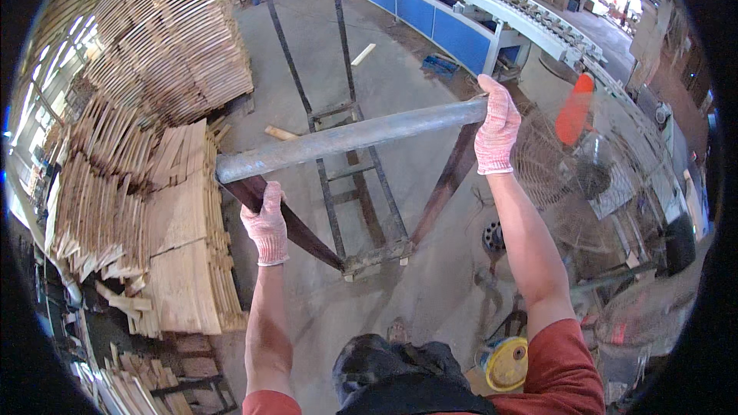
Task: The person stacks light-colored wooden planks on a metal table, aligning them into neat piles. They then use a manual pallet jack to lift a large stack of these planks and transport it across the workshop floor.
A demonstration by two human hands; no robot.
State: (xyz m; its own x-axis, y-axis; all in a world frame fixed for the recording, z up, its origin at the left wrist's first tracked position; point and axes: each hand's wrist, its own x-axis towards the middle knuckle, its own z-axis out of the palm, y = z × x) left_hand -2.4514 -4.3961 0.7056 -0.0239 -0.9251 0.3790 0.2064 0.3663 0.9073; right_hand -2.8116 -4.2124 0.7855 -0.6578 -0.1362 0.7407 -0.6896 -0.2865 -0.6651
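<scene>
A long metal cart frame point(376, 256) stands on the floor ahead of me, with rungs low down and tall dark uprights at both ends. A grey pipe handle point(354, 138) crosses the near uprights, its right end farther off than its left. My left hand point(266, 227), in a pink-and-white knit glove, is closed round the left upright point(307, 240) just below the pipe. In a matching glove, my right hand point(498, 129) wraps the right end of the handle, near the top of the right upright point(452, 186). Most of its fingers are hidden behind the palm.
Tall stacks of boards point(165, 38) and nearer planks point(183, 223) line the left. A blue-and-white roller machine point(461, 31) runs along the far right. At right stands a large caged fan point(588, 177); a yellow spool point(507, 363) is near my right elbow. Wood pieces point(280, 133) lie on the floor.
</scene>
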